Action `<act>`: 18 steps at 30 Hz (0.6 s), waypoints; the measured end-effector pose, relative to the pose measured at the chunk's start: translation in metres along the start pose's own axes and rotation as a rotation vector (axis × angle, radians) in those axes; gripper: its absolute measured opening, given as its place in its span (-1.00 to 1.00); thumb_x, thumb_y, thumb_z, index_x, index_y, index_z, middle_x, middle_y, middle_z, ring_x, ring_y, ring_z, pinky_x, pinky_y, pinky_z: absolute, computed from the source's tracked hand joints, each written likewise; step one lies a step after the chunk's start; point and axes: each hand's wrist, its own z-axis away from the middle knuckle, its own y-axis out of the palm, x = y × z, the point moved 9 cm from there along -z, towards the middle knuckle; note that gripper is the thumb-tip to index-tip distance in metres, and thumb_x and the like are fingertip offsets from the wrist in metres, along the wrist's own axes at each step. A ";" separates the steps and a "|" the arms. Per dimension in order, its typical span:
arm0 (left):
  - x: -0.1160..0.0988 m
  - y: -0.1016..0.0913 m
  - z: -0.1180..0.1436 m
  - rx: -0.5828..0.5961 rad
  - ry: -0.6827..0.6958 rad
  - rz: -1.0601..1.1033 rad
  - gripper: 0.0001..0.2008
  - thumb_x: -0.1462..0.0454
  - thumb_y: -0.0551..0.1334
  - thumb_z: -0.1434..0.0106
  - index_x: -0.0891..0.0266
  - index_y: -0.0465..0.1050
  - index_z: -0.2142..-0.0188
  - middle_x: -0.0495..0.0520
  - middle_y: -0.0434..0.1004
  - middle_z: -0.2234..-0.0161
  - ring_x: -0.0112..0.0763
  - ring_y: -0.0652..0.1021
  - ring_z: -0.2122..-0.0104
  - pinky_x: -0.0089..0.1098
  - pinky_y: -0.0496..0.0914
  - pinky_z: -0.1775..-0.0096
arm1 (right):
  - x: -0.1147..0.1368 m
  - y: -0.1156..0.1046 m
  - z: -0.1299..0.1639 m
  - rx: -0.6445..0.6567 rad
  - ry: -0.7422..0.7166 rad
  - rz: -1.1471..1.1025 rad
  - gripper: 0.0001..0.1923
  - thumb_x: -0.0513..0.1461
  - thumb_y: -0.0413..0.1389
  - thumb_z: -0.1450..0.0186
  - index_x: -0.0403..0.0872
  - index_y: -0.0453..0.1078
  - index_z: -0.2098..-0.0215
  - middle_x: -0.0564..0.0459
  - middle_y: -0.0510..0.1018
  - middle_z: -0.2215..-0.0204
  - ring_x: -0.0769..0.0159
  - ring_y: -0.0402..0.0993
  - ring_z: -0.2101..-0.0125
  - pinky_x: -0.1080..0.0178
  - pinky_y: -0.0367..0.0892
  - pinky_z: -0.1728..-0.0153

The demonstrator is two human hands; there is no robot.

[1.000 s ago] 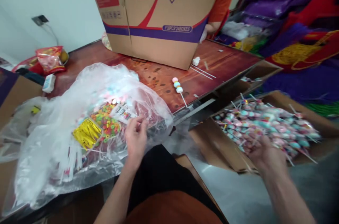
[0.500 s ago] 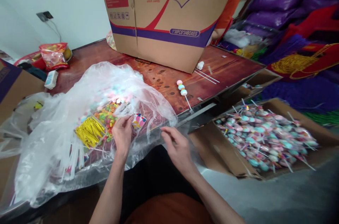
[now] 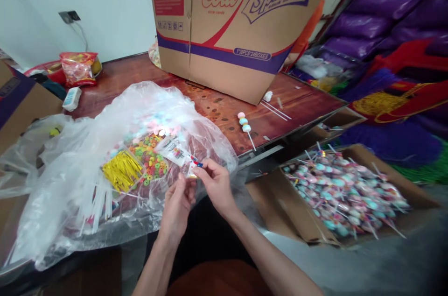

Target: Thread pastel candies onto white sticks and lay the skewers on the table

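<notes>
In front of my body, a small printed plastic wrapper is held between my two hands. My right hand pinches its right side between thumb and fingers. At its lower left edge, my left hand is closed, with thumb and curled fingers against the wrapper. Just beyond lies a stack of clear printed wrappers on a plastic sheet. Gold twist ties fill a tray beside loose ring-shaped candies. A candy skewer with pastel pieces on a white stick rests at the table edge.
A large cardboard carton stands at the back of the table. On my right, an open box is heaped with wrapped candy sticks. White sticks lie front left. Behind the carton, a person's orange sleeve shows.
My hands have come together, the right moving left and the left moving right. The printed wrapper has come off the stack area and is now between them.
</notes>
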 end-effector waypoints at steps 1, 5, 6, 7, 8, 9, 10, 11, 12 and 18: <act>0.001 0.002 -0.001 0.000 -0.038 0.100 -0.57 -0.01 0.51 0.05 0.28 0.58 0.38 0.01 0.50 0.46 -0.60 0.34 0.57 -0.54 0.26 0.54 | 0.002 0.000 0.002 0.015 -0.002 0.003 -0.73 -0.16 0.18 -0.22 -0.06 0.24 0.55 0.21 0.25 0.59 0.43 0.15 0.53 0.34 0.13 0.47; -0.008 -0.001 -0.008 -0.099 0.020 0.275 -0.62 0.27 0.61 0.28 0.28 0.55 0.46 -0.06 0.52 0.45 -0.63 0.39 0.53 -0.55 0.35 0.46 | 0.005 0.000 0.011 0.028 -0.039 0.099 -0.73 -0.13 0.11 -0.29 -0.05 0.23 0.50 0.19 0.25 0.56 0.42 0.15 0.51 0.34 0.12 0.47; -0.010 -0.002 -0.008 -0.116 0.049 0.267 -0.64 0.29 0.61 0.28 0.29 0.53 0.50 -0.07 0.50 0.49 -0.64 0.38 0.54 -0.56 0.34 0.47 | 0.005 -0.001 0.013 0.016 -0.054 0.134 -0.71 -0.12 0.07 -0.32 -0.05 0.20 0.51 0.19 0.23 0.57 0.43 0.13 0.52 0.34 0.10 0.48; -0.012 -0.002 -0.008 -0.128 0.078 0.255 -0.65 0.31 0.60 0.27 0.30 0.51 0.53 -0.08 0.48 0.51 -0.64 0.37 0.55 -0.57 0.33 0.47 | 0.005 -0.002 0.015 0.002 -0.070 0.166 -0.67 -0.11 0.04 -0.35 -0.04 0.16 0.53 0.20 0.20 0.58 0.43 0.11 0.52 0.34 0.09 0.48; -0.013 -0.001 -0.007 -0.136 0.109 0.248 -0.67 0.32 0.60 0.25 0.30 0.50 0.54 -0.09 0.47 0.52 -0.64 0.38 0.54 -0.57 0.33 0.48 | 0.006 -0.002 0.016 -0.010 -0.084 0.192 -0.64 -0.10 0.02 -0.37 -0.03 0.11 0.54 0.20 0.18 0.58 0.43 0.09 0.52 0.34 0.08 0.48; -0.014 0.000 -0.005 -0.141 0.136 0.249 -0.68 0.32 0.59 0.23 0.30 0.50 0.54 -0.10 0.46 0.53 -0.63 0.38 0.54 -0.58 0.32 0.48 | 0.006 -0.003 0.017 -0.019 -0.094 0.209 -0.62 -0.09 -0.01 -0.39 -0.03 0.08 0.54 0.20 0.16 0.59 0.44 0.08 0.53 0.33 0.07 0.49; -0.014 0.002 -0.004 -0.138 0.150 0.256 -0.68 0.30 0.59 0.21 0.29 0.50 0.53 -0.10 0.45 0.53 -0.63 0.38 0.54 -0.57 0.32 0.48 | 0.006 -0.005 0.018 -0.026 -0.100 0.219 -0.60 -0.08 -0.02 -0.41 -0.03 0.06 0.55 0.21 0.16 0.60 0.44 0.07 0.53 0.33 0.06 0.49; -0.013 0.004 -0.003 -0.124 0.144 0.268 -0.68 0.26 0.58 0.18 0.29 0.51 0.51 -0.10 0.46 0.52 -0.62 0.38 0.54 -0.56 0.33 0.49 | 0.006 -0.007 0.018 -0.032 -0.102 0.221 -0.59 -0.07 -0.04 -0.42 -0.03 0.05 0.55 0.21 0.15 0.60 0.45 0.07 0.54 0.33 0.06 0.49; -0.012 0.007 -0.003 -0.105 0.119 0.278 -0.67 0.23 0.58 0.16 0.29 0.52 0.48 -0.09 0.46 0.50 -0.62 0.38 0.54 -0.55 0.33 0.50 | 0.006 -0.009 0.017 -0.031 -0.099 0.220 -0.58 -0.06 -0.05 -0.42 -0.03 0.05 0.55 0.21 0.14 0.61 0.45 0.06 0.55 0.33 0.05 0.50; -0.008 0.004 -0.011 -0.167 0.015 0.247 -0.60 0.37 0.60 0.34 0.31 0.44 0.54 -0.11 0.46 0.53 -0.66 0.32 0.60 -0.57 0.24 0.57 | 0.006 -0.027 0.011 0.036 -0.120 0.294 -0.54 -0.05 -0.02 -0.42 -0.03 0.01 0.58 0.21 0.09 0.63 0.46 0.04 0.57 0.32 0.01 0.52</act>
